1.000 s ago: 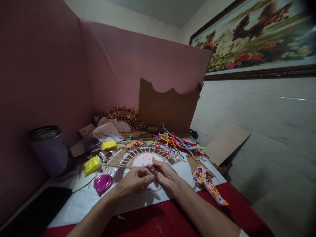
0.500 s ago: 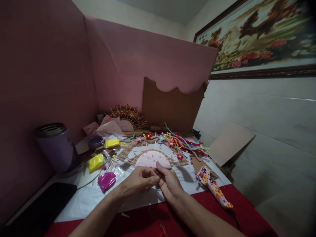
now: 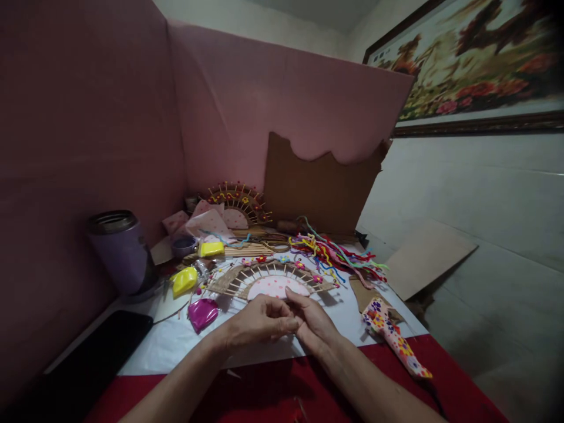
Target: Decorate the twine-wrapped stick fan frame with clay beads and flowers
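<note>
A fan-shaped piece (image 3: 278,287) with a pink dotted half-circle, thin sticks, a twine-brown arc and small flowers lies just beyond my hands. My left hand (image 3: 259,320) is closed, its thumb and fingers pressed together beside the fan's lower edge. My right hand (image 3: 314,323) touches it, with the thumb over the half-circle's lower edge and the fingers curled beneath. Whether the fan is gripped by either hand, or something small sits between the fingers, cannot be made out. Magenta clay (image 3: 203,314) in a clear wrapper lies left of my left hand.
Yellow clay packs (image 3: 184,282), a purple tumbler (image 3: 121,252) and a black phone (image 3: 101,346) are at the left. Coloured fuzzy stems (image 3: 335,252) lie behind the fan. A flower-patterned glue gun (image 3: 394,338) rests at the right. A second fan (image 3: 238,205) stands at the back.
The view has shifted, so most things appear farther right. The fan now looks flatter, its flowered arc lower. My hands keep nearly the same pose together.
</note>
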The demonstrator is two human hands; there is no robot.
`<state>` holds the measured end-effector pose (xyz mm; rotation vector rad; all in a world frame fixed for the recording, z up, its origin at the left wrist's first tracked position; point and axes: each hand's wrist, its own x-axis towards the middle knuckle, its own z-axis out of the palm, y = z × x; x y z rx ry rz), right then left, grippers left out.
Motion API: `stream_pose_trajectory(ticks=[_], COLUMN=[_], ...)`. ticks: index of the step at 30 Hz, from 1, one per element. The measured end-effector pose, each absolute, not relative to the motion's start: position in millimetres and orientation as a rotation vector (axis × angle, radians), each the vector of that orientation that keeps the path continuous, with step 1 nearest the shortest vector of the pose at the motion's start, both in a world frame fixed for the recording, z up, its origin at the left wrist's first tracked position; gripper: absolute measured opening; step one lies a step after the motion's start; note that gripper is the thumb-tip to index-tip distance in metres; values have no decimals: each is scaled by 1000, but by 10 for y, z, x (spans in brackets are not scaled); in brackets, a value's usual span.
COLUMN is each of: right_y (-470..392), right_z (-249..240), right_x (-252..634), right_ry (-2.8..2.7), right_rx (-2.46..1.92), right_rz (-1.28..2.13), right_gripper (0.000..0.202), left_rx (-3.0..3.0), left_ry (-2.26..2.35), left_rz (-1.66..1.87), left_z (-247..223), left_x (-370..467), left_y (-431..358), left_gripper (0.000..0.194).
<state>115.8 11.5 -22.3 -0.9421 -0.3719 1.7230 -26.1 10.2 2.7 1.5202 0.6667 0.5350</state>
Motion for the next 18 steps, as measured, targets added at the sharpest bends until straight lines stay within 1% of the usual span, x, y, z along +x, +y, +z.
stream_pose_trajectory(ticks=[8,13,18], right_y=[90,46,-90], right_z=[-155,-86,5], right_x=[1229,1303,1377], right_ry=[-364,-354,-385], right_rx=[-1007,-1043,-1034], right_rz=[1723,1707,1708], right_gripper=[18,12,17], left_rx=[1486,1410,1437], left_ry=[583,525,513], left_rz=[483,441,390], left_z=[9,113,143], left_x=[-255,-276,-313], left_y=[80,26,14], left_gripper=[40,38,36])
